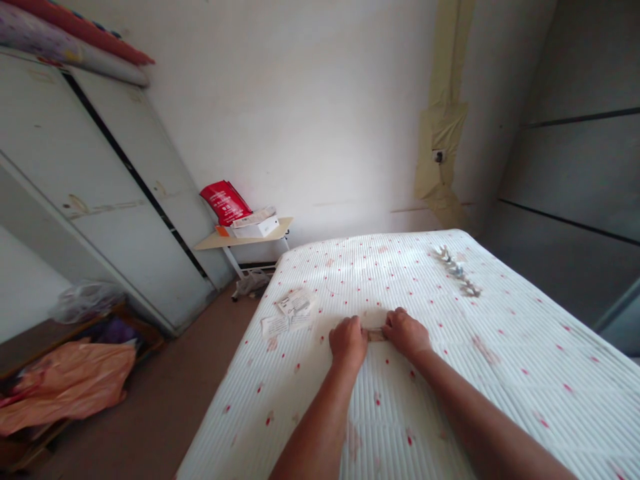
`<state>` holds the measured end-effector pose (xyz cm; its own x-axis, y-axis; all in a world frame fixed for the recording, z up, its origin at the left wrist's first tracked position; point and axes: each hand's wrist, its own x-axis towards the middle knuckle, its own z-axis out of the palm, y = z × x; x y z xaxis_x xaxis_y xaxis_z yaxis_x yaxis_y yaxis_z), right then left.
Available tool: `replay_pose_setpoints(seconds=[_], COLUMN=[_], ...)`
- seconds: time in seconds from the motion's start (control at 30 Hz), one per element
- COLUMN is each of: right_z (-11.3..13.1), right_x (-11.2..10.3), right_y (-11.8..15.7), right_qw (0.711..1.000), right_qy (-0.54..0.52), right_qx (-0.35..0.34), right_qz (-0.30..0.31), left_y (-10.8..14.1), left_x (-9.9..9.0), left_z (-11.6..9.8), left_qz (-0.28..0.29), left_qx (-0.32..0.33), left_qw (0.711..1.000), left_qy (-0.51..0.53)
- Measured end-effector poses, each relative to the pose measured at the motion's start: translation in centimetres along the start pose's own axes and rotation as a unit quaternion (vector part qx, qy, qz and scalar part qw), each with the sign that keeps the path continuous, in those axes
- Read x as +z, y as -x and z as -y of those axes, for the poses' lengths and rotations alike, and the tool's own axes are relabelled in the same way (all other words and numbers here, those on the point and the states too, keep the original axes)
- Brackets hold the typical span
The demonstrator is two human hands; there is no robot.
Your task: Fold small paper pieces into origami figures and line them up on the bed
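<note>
Over the middle of the mattress [395,407], my left hand [349,341] and my right hand [407,332] sit a short way apart, fingers curled. Between them runs a small brownish strip [376,335], probably folded paper, with one end in each hand. My fingers cover both its ends. Left of my left hand lie printed paper sheets [296,303], thin and slightly creased. Farther off on the right side of the mattress is a row of several small, pointed, grey-white folded pieces [456,270], too small to make out clearly.
A small table [213,241] beyond the mattress's far left corner bears a red bag [226,202] and a white box [256,228]. Grey cabinets [107,160] stand at left. An orange plastic bag [70,383] lies on a low shelf. A wall socket [439,156] is at the back.
</note>
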<state>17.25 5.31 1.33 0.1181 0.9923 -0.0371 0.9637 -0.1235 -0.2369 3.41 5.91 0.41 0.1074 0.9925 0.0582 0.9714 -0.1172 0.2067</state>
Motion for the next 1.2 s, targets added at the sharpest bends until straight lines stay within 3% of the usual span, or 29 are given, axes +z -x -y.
replay_pose_setpoints(seconds=[0.67,1.2], right_z=[0.3,-1.1], right_x=[-0.1,0.1], right_y=[0.9,0.3], right_qw=[0.999,0.996], right_qy=[-0.02,-0.055], right_qx=[-0.023,-0.065], right_qz=[-0.008,0.007], left_y=[1.0,1.3], left_x=[0.5,-0.3], left_z=[0.9,1.5], left_qz=[-0.032,0.008], left_qx=[0.072,0.077], left_qw=[0.996,0.996], left_qy=[0.038,0.054])
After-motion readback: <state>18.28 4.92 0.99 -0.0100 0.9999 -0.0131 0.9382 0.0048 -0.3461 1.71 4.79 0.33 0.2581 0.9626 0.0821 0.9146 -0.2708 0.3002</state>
